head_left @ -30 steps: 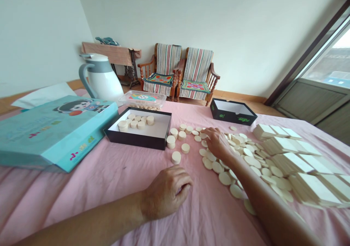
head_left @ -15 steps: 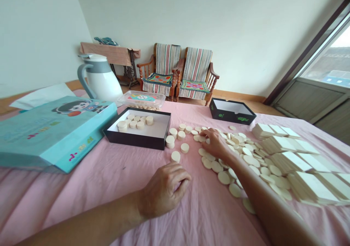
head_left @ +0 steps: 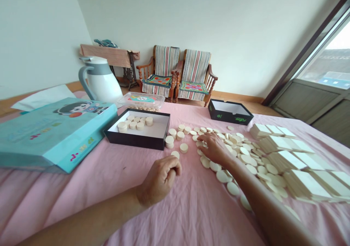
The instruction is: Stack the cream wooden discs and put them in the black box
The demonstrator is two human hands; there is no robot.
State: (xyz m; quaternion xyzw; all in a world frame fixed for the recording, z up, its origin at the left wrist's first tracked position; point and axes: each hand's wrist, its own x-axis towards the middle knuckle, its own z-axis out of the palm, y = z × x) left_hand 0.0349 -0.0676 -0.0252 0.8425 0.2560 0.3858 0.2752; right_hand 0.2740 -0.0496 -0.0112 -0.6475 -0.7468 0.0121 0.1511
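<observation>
Pale round wooden discs lie in a loose heap on the right half of the table. My right hand reaches over the heap's left edge, fingers apart and fingertips touching discs. My left hand is curled into a fist over the cloth; whether anything is inside is hidden. Just beyond it stand short stacks of discs, one partly covered by the fist. More stacked discs sit in the left part of a shallow black box with a white inside.
Rows of pale rectangular blocks stand at right. A second black box is at the far edge. On the left are a turquoise box, a white-grey jug and a clear plastic container. Pink cloth covers the table.
My left hand has turned and closed into a tighter fist, moving slightly left and up beside the nearest stack. My right hand has shifted slightly nearer, its fingers spreading over the discs.
</observation>
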